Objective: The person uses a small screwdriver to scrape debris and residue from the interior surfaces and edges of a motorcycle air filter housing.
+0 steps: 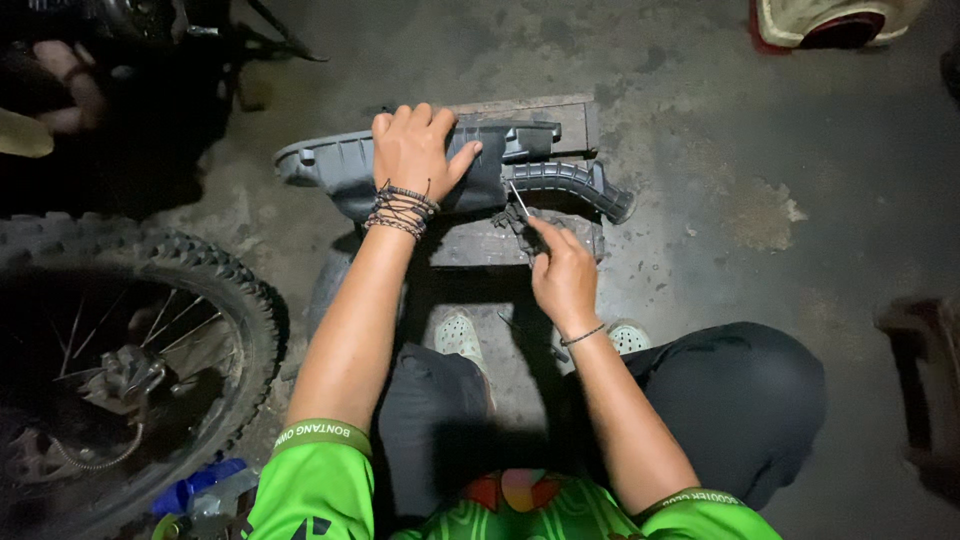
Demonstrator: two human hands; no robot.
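Left hand (412, 150) flat, fingers spread, pressing down on a grey plastic airbox housing (340, 165), upper centre of frame. Beaded bracelets (400, 208) on that wrist.

Right hand (562, 275) closed in a pinch on a thin metal tool (519, 198), likely a small screwdriver; tip angled up-left toward the housing where the ribbed intake duct (575, 182) joins it. Duct curves off to the right, end open.

Housing rests on a worn wooden block (560, 112) with a tyre section (470, 242) just below it, all on the concrete floor (760, 160).

Person squats, dark trousers, green jersey; light perforated shoes (458, 335) visible between the forearms.

Left of frame: knobby motorcycle wheel (130, 330), spokes and hub in view. Blue plastic bottle (195, 490) at lower left, beside the tyre. Another person's hand (70, 85) at upper left, in the dark. Red-and-white object (830, 20) at top right, cut off by the edge.
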